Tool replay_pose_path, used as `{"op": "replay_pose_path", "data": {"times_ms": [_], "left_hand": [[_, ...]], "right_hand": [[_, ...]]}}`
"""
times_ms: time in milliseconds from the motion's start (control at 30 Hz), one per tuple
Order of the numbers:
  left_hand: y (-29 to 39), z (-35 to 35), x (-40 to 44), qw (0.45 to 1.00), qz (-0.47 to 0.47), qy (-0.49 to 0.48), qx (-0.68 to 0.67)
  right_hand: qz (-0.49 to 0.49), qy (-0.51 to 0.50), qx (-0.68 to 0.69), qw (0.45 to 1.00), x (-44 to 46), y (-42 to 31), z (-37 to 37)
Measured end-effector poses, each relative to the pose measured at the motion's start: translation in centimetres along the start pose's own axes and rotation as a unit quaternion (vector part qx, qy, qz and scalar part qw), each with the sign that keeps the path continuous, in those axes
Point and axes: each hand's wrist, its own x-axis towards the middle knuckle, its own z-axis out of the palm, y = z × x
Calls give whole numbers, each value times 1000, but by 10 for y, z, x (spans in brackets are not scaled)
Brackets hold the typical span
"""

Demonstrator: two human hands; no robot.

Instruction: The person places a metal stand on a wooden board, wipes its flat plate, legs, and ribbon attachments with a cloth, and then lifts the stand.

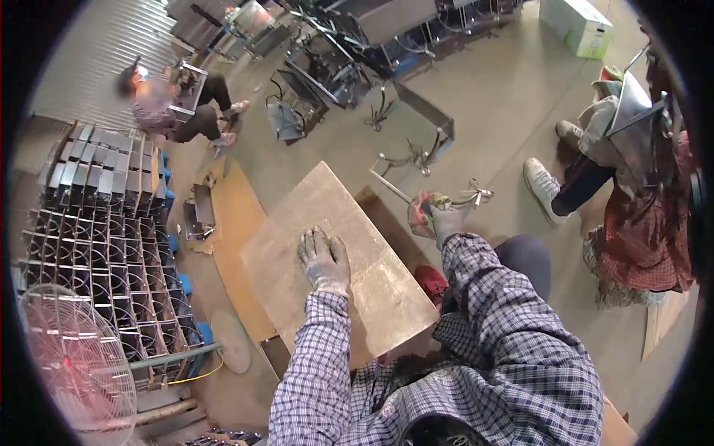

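My left hand (324, 262), in a grey work glove, lies flat with fingers stretched on a worn tan board-like surface (372, 245) in front of my lap. Out to the right, over the floor, my right hand (448, 221) is closed on a crumpled red and green cloth (422, 212). Close beside that hand is a small shiny metal fitting (480, 195); whether the hand touches it I cannot tell. A bent metal frame (428, 152) lies on the floor just beyond.
At left stand stacked metal frames (104, 253) and a wire-caged fan (78, 364). Brown cardboard (236, 245) lies beside the board. A co-worker sits at far left holding a metal frame (190, 89); another person's shoe (543, 189) is at right. A white-green box (579, 28) stands behind.
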Motion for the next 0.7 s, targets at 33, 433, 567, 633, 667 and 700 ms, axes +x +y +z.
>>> {"op": "replay_pose_path", "data": {"times_ms": [33,433,567,633,667,700], "left_hand": [[-1,0,0,1000,-5,8,-8],[1,-87,-68,811,-244,25,-532],[10,-128,-164,757,-274,35,-592],[12,-147,-197,711,-311,58,-628],[11,-156,-213,703,-315,79,-632],[8,-162,-229,695,-322,101,-634]], "right_hand": [[-73,33,-17,997,-37,-53,-21],[-147,14,-44,988,-89,-105,-123],[-49,-37,10,998,-102,-120,-119],[-171,-64,-66,981,-66,-93,-100],[-300,-53,-138,943,-34,-64,-87],[-293,-59,-105,949,-49,-73,-84]]}}
